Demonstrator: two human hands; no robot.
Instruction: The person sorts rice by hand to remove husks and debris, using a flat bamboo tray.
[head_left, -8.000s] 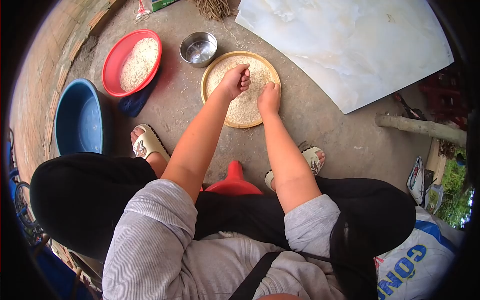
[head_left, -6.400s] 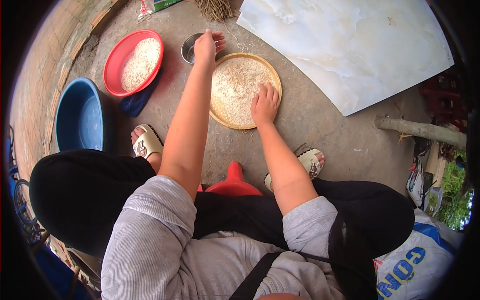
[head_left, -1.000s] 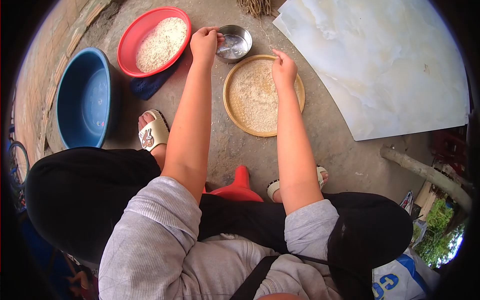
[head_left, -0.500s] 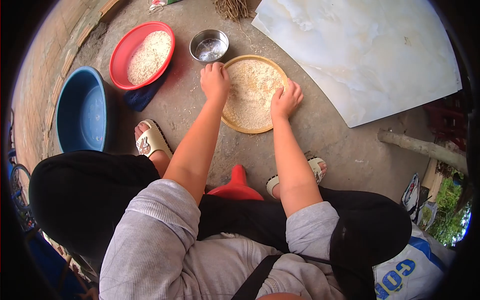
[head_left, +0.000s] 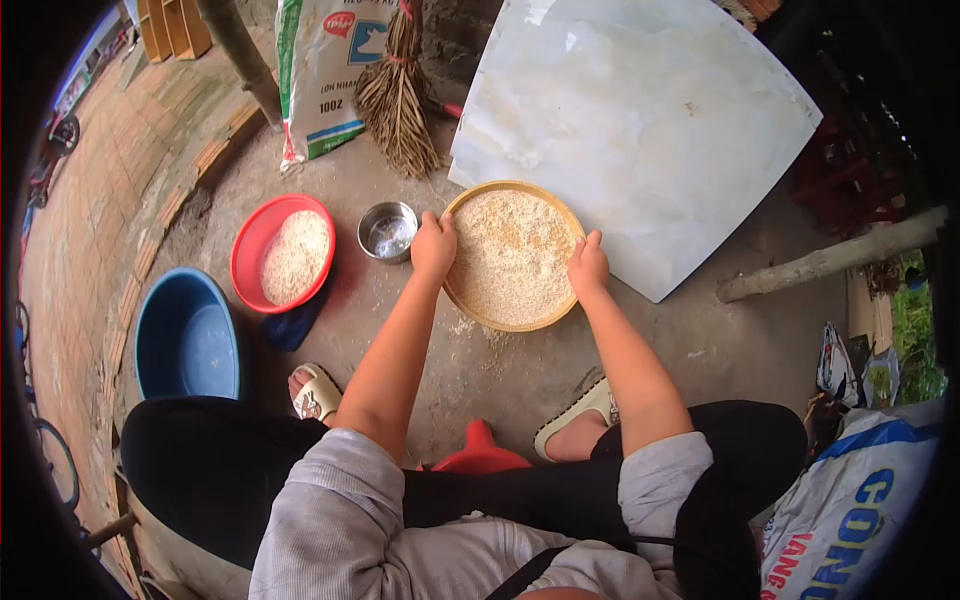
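A round, shallow yellow sieve [head_left: 510, 184] is held by its rim between my two hands, out in front of my knees. Pale grain, rice-like and partly broken [head_left: 515, 262], covers its bottom. My left hand [head_left: 434, 245] is closed around the left side of the rim, close to a small metal bowl [head_left: 388, 232]. Gripping the right side is my right hand [head_left: 588, 264], its thumb up on the edge. Fine bits show on the floor just under the near rim. Further left, a red basin [head_left: 242, 262] contains a heap of similar grain [head_left: 296, 256].
A blue basin [head_left: 188, 335] stands at the left. Beyond lie a feed sack [head_left: 325, 90], a straw broom [head_left: 398, 110] and a big marbled sheet [head_left: 630, 130]. A wooden pole [head_left: 835, 255] is at the right, a red stool [head_left: 480, 455] between my feet.
My view has tilted up, bringing the sack and broom into sight. Both hands have shifted the sieve away from me and rightward relative to the metal bowl.
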